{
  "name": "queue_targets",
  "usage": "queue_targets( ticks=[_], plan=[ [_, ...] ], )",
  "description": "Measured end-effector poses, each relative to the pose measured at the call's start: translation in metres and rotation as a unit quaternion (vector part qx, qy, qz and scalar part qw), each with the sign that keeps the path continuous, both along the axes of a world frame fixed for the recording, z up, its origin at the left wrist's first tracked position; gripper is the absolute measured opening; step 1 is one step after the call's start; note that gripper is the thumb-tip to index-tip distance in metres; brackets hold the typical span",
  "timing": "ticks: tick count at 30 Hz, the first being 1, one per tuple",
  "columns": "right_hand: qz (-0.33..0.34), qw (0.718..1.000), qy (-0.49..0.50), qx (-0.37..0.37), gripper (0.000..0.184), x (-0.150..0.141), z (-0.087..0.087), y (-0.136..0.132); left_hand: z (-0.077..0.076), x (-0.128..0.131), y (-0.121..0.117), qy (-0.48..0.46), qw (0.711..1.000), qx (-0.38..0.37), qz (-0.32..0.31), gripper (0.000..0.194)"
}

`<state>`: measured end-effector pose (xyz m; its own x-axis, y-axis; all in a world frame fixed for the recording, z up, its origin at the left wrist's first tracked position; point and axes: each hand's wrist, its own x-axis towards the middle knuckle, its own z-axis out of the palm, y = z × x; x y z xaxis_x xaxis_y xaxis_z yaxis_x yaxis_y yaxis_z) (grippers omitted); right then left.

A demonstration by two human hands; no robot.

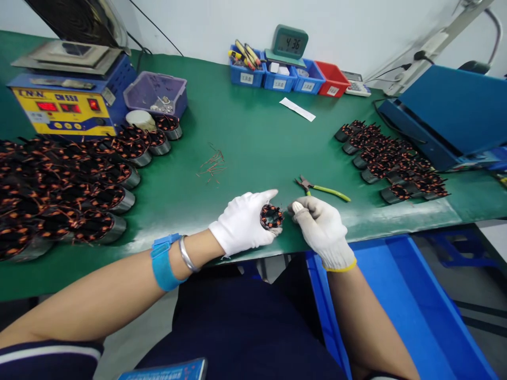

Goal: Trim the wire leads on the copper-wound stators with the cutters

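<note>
My left hand [249, 221], in a white glove, is closed around a motor stator [271, 217] with black insulation and copper windings, its ring end facing up. Just right of it, my right hand [319, 224] wears a white glove with greyed fingertips. Its thumb and fingers are pinched together close to the stator's edge; what they hold, if anything, is too small to make out. Behind the right hand lie cutting pliers [328, 192] with yellow-green handles, one handle partly hidden by the glove. Several copper wire scraps [214, 166] are scattered on the green mat beyond the left hand.
Many stators [79, 195] crowd the left side; another group [392, 158] stands at right. A soldering station [71, 105], a purple bin [158, 89], blue tool bins [247, 74], a red bin [331, 78] and a clock [290, 42] line the back. A blue tray [412, 306] sits below the table edge.
</note>
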<state>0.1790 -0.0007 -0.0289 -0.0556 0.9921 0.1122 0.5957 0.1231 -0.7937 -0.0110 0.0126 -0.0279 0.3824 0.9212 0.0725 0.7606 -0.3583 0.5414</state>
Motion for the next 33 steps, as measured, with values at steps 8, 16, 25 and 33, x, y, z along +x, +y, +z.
queue_targets(
  ticks=[8, 16, 25, 33],
  plan=[
    [0.062, 0.986, 0.135, -0.074, 0.045, -0.008, -0.008, 0.007, 0.002, 0.000, 0.001, 0.002, 1.000, 0.000, -0.001, 0.083],
    [0.019, 0.989, 0.091, -0.111, 0.051, -0.008, 0.002, 0.002, 0.001, -0.001, 0.002, -0.001, 1.000, -0.002, -0.011, 0.086],
    [0.023, 0.989, 0.085, -0.120, 0.047, -0.001, -0.003, -0.035, 0.004, -0.004, 0.002, -0.002, 0.999, -0.011, -0.037, 0.086],
    [-0.042, 0.996, 0.078, 0.001, 0.044, 0.017, -0.006, -0.030, 0.005, -0.003, 0.003, 0.003, 0.999, -0.008, -0.047, 0.084]
  ],
)
